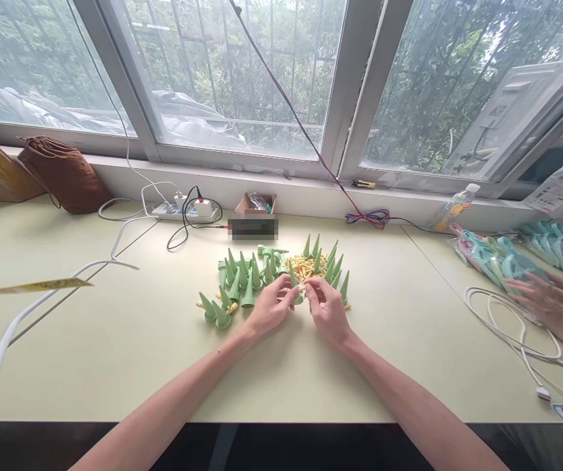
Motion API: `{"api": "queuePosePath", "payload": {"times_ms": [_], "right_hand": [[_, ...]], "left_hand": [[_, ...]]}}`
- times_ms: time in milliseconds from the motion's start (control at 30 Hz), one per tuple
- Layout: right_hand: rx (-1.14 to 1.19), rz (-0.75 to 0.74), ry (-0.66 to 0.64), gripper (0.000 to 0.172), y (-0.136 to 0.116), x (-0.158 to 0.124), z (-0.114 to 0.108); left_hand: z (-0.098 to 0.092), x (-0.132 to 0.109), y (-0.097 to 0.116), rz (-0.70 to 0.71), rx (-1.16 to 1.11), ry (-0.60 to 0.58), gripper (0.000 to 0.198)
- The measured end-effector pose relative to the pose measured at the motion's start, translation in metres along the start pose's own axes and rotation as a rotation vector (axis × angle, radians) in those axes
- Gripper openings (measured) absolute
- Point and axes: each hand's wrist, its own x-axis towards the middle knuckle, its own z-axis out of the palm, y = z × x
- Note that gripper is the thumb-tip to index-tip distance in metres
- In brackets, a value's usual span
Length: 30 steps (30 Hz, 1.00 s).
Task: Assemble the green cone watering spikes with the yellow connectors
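My left hand is closed around a green cone-shaped spike, its tip pointing up. Close beside it, my right hand pinches a small pale yellow piece against the spike's side; the fingers partly hide it. Behind my hands lies a heap of small yellow pieces. Several green spikes stand on their round bases to the left. More green spikes stand around the heap's right side. At the front left, a few spikes have yellow pieces sticking out of their sides.
A small cardboard box and a power strip with cables sit by the window sill. A white cable is coiled at right, near another person's hands and bagged pastel items. A bottle stands behind.
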Motion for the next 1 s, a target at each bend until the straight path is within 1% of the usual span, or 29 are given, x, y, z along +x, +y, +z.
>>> {"api": "queuePosePath", "payload": {"times_ms": [400,633,1000], "right_hand": [[-0.014,0.006,-0.013,0.017,0.0017,0.0008,0.0],[-0.022,-0.003,-0.019,0.017,0.002,0.0012,0.0003],[-0.023,-0.001,-0.021,0.019,0.0012,0.0004,0.0004]], "left_hand": [[0.0001,0.0001,0.0,-0.004,-0.046,0.004,0.029],[-0.0004,0.0001,0.0025,-0.021,-0.062,0.017,0.031],[-0.0006,0.0005,0.002,-0.008,-0.066,0.025,0.032]]}}
